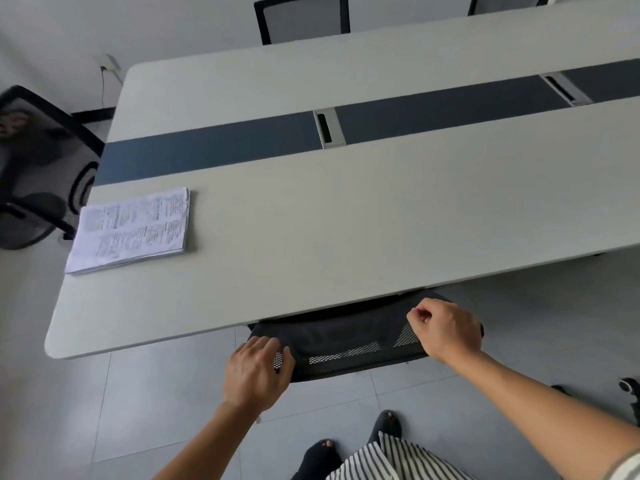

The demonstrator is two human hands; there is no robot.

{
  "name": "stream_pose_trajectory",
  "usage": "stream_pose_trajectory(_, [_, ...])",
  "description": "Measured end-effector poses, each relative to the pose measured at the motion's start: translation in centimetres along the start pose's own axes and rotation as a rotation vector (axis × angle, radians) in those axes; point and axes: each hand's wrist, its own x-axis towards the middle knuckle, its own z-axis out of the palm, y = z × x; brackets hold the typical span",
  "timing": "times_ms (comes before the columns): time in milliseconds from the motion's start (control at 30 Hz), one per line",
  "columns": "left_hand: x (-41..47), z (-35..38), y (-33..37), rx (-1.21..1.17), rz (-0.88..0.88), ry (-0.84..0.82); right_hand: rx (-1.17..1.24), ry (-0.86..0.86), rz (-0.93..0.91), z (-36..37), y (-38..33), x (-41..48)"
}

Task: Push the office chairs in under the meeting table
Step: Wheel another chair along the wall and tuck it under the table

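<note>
1. Meeting table (346, 209): pale grey-white top, with a dark slate-blue stripe (207, 150) along its middle.
2. Nearest office chair (346, 334): black mesh back, finely perforated.
3. Stack of papers (131, 230): white, dense black print.
4. Garment (391, 462): white with narrow dark stripes.
5. Floor (156, 403): light grey tiles.

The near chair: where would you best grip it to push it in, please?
By the top rail of the chair, one hand near each end, from behind: only its backrest shows past the table. The left hand and right hand grip there.
</note>
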Motion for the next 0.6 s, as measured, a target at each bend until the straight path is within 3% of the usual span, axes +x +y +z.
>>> stream_pose_trajectory(200, [-0.5,-0.9,-0.5,-0.012,-0.029,-0.066,0.033,0.056,0.032,-0.1,-0.8,-1.2])
stream_pose_trajectory(367, [-1.0,-1.5,-1.2,-0.011,-0.014,-0.119,0.040,0.277,-0.065,1.2,-0.4,-4.8])
stream_pose_trajectory(533, [-1.0,-1.6,-0.8,-0.015,0.058,-0.193,0.022,0.242,-0.143,2.0,1.2,-12.5])
stream_pose_trajectory(600, [-1.0,-2.1,0.7,-0.068,0.129,-0.208,0.111,0.154,-0.038,1.6,2.6,-15.8])
